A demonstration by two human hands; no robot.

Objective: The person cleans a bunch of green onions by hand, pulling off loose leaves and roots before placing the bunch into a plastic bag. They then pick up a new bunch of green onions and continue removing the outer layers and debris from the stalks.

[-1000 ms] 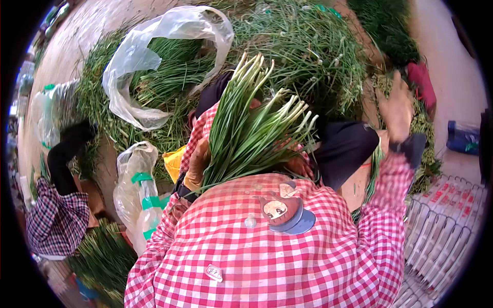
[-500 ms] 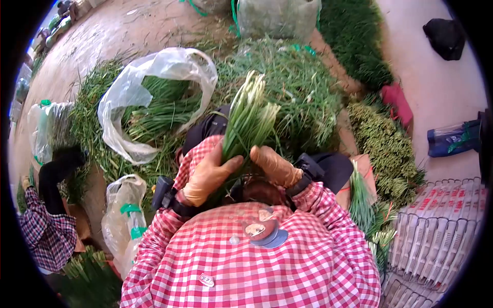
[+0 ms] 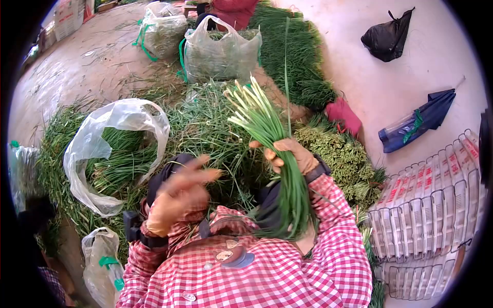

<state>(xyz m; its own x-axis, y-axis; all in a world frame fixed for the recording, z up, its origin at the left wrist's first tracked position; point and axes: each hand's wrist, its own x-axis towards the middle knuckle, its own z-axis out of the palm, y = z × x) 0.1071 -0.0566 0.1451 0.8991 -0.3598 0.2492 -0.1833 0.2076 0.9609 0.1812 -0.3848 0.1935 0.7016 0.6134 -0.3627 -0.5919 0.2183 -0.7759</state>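
My gloved right hand [image 3: 298, 155] is closed around a bunch of garlic chives [image 3: 263, 115]. Their pale stem ends point up and away from me, while the green leaves hang down over my right forearm and lap. One long leaf sticks up above the bunch. To the left, my gloved left hand [image 3: 179, 197] is blurred by motion, its fingers stretched out with nothing visible in them. It is over my left knee, apart from the bunch. Beyond both hands spreads a heap of loose chives and trimmings [image 3: 205, 118].
An open clear plastic bag [image 3: 84, 179] with chives inside lies at left. Filled bags [image 3: 221, 56] stand at the back. Bundled chives [image 3: 336, 159] lie at right, near wire-edged crates [image 3: 426, 205], a folded blue umbrella [image 3: 416, 120] and a black bag [image 3: 387, 38]. A person in red [image 3: 233, 13] is at the back.
The chives have swung right, from between both hands into my right hand alone. My left hand has let go and moved left. The view has shifted up and to the right.
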